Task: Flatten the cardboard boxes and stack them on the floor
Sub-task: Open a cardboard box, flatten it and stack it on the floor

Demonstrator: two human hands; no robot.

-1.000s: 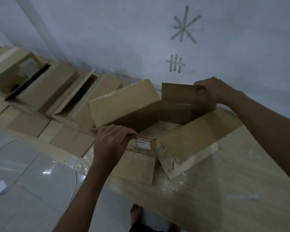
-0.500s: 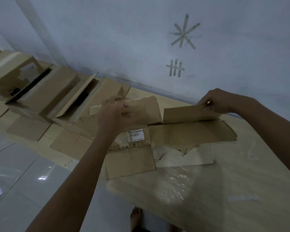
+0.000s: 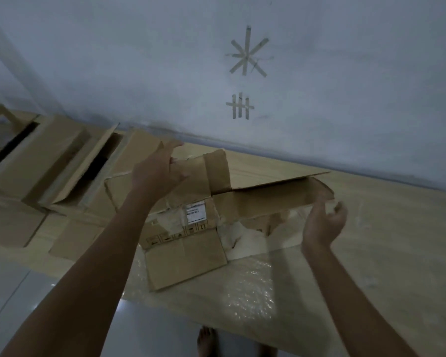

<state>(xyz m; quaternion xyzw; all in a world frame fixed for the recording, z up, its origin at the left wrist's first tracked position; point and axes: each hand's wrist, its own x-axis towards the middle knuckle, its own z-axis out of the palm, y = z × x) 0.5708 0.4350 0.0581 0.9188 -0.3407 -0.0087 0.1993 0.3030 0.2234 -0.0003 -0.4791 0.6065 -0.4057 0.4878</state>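
Lying nearly flat on the floor, the cardboard box (image 3: 211, 215) runs left to right between both hands. Left hand (image 3: 160, 171), fingers spread, touches its far-left flap; right hand (image 3: 323, 222), open and loosely curled, hovers just beside its right end.

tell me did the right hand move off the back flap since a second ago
Yes. The right hand has dropped toward the person, away from the wall, and hangs open.
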